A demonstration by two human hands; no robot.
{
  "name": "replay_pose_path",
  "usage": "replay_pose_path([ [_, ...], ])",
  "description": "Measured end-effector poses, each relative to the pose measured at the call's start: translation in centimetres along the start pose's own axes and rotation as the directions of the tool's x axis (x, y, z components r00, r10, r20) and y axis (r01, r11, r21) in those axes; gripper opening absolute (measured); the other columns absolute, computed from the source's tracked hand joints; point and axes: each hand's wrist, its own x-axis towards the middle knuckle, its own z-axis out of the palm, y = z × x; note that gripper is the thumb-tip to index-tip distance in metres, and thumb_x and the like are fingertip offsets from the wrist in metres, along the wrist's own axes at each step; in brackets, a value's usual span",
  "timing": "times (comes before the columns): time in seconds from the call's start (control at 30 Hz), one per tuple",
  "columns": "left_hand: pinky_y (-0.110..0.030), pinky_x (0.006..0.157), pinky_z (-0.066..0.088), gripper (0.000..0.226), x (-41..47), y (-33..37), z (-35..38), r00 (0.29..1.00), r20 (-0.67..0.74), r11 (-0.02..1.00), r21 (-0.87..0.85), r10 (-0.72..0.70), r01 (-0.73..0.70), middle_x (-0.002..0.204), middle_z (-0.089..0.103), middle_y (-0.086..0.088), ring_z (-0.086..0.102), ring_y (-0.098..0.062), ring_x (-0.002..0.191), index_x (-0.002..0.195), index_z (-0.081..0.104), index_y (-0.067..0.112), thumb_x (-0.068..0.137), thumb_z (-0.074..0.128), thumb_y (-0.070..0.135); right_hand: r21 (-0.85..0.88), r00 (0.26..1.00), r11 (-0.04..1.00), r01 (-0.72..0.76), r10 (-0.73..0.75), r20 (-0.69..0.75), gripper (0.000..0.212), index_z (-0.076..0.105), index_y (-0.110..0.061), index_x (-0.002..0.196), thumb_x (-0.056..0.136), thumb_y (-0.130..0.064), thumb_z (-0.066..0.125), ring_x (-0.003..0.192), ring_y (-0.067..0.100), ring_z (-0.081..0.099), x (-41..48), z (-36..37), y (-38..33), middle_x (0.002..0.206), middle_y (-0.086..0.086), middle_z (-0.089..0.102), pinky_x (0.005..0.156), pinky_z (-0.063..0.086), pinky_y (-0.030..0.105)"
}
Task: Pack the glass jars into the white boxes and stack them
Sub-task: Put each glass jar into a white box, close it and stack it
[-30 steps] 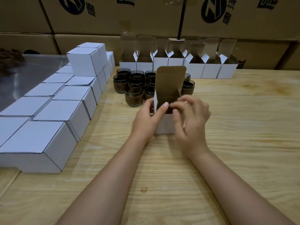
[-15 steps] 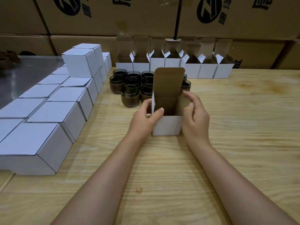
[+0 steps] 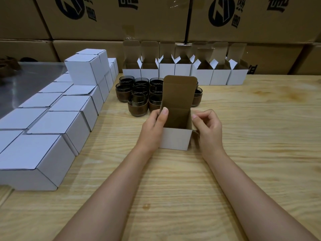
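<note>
One box in hand: the open box (image 3: 175,139) stands on the wooden table (image 3: 173,188) at frame centre. It is white outside and brown inside, with its lid flap (image 3: 178,91) upright at the back.
Its inside: only bare brown walls show. The front wall hides the floor, so I cannot tell what it contains.
Left hand: the left hand (image 3: 152,131) grips the box's left side, with the thumb (image 3: 164,115) hooked over the top edge at the side flap.
Right hand: the right hand (image 3: 208,131) has its curled fingers and thumb clamped on the top of the box's right wall.
Glass jars: the dark glass jars (image 3: 139,94) cluster just behind the box, above centre. They stand upright, mouths up, packed against one another. One jar shows to the right of the lid flap.
Back row: seven open boxes (image 3: 202,77) stand side by side along the upper centre with their lids raised. Their contents are not visible.
Closed boxes: the closed boxes (image 3: 57,122) run in two rows up the left of the frame, with a second layer at the far end.
Backdrop: brown cartons (image 3: 121,18) fill the top of the frame.
</note>
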Motion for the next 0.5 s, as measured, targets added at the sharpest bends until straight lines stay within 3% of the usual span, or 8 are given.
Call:
replay_pose_path([
  [0.1, -0.007, 0.09, 0.031, 0.059, 0.0, -0.2, 0.7, 0.999, -0.043, 0.999, -0.054, -0.005, 0.003, 0.113, 0.05, 0.035, 0.044, 0.024, 0.102, 0.127, 0.053, 0.038, 0.083, 0.031, 0.068, 0.015, 0.999, 1.0, -0.003, 0.002, 0.053, 0.003, 0.055, -0.02, 0.08, 0.079, -0.019, 0.057, 0.069, 0.0, 0.051, 0.1, 0.0, -0.1, 0.077, -0.013, 0.057, 0.067, 0.043, 0.016],
  [0.13, 0.001, 0.084, 0.029, 0.063, -0.1, -0.2, 0.8, 0.997, -0.075, 0.998, -0.063, -0.001, -0.003, 0.11, 0.047, 0.036, 0.041, 0.03, 0.096, 0.136, 0.049, 0.03, 0.088, 0.028, 0.065, 0.034, 0.997, 0.999, -0.015, 0.012, 0.071, 0.005, 0.057, -0.021, 0.082, 0.078, -0.019, 0.056, 0.073, 0.003, 0.053, 0.1, 0.0, -0.2, 0.08, -0.01, 0.059, 0.068, 0.045, 0.018],
  [0.2, 0.009, 0.067, 0.029, 0.052, -0.2, -0.2, 1.2, 0.988, -0.155, 0.999, -0.04, 0.009, -0.016, 0.093, 0.043, 0.039, 0.041, 0.036, 0.079, 0.132, 0.052, 0.025, 0.099, 0.025, 0.055, 0.057, 0.994, 0.998, -0.034, 0.028, 0.106, 0.015, 0.064, -0.026, 0.088, 0.078, -0.018, 0.055, 0.083, 0.013, 0.056, 0.1, 0.0, -0.5, 0.09, -0.001, 0.062, 0.074, 0.047, 0.027],
  [0.27, 0.003, 0.061, 0.033, 0.039, -0.4, -0.2, 1.7, 0.969, -0.247, 1.0, -0.029, -0.01, 0.003, 0.081, 0.045, 0.032, 0.047, 0.026, 0.073, 0.109, 0.06, 0.034, 0.101, 0.025, 0.05, 0.083, 0.99, 0.996, -0.045, 0.033, 0.138, 0.025, 0.069, -0.033, 0.091, 0.078, -0.016, 0.054, 0.09, 0.026, 0.054, 0.0, -0.1, -0.8, 0.099, 0.009, 0.06, 0.079, 0.046, 0.039],
  [0.37, -0.001, 0.058, 0.031, 0.03, -0.3, 0.0, 1.8, 0.921, -0.369, 0.987, -0.143, -0.127, 0.079, 0.079, 0.043, 0.019, 0.048, 0.018, 0.07, 0.079, 0.049, 0.028, 0.102, 0.031, 0.035, 0.114, 0.981, 0.99, -0.077, 0.055, 0.184, 0.035, 0.071, -0.037, 0.097, 0.078, -0.014, 0.052, 0.104, 0.033, 0.055, -0.1, -0.1, -1.1, 0.111, 0.011, 0.061, 0.092, 0.043, 0.049],
  [0.43, -0.016, 0.068, 0.035, 0.026, -0.2, 0.0, 1.5, 0.911, -0.35, 0.959, -0.25, -0.219, 0.135, 0.077, 0.048, 0.006, 0.049, -0.004, 0.076, 0.074, 0.045, 0.022, 0.099, 0.039, 0.028, 0.103, 0.974, 0.99, -0.093, 0.069, 0.216, 0.041, 0.07, -0.039, 0.103, 0.078, -0.013, 0.05, 0.123, 0.033, 0.05, -0.1, -0.1, -1.0, 0.124, 0.01, 0.062, 0.106, 0.037, 0.057],
  [0.5, -0.033, 0.074, 0.039, 0.027, -0.2, 0.2, 1.1, 0.904, -0.329, 0.915, -0.38, -0.273, 0.138, 0.071, 0.051, -0.002, 0.048, -0.019, 0.078, 0.068, 0.047, 0.02, 0.095, 0.046, 0.023, 0.1, 0.965, 0.99, -0.097, 0.069, 0.252, 0.046, 0.069, -0.041, 0.11, 0.079, -0.013, 0.049, 0.13, 0.032, 0.046, 0.0, -0.1, -0.9, 0.13, 0.009, 0.06, 0.11, 0.031, 0.058],
])
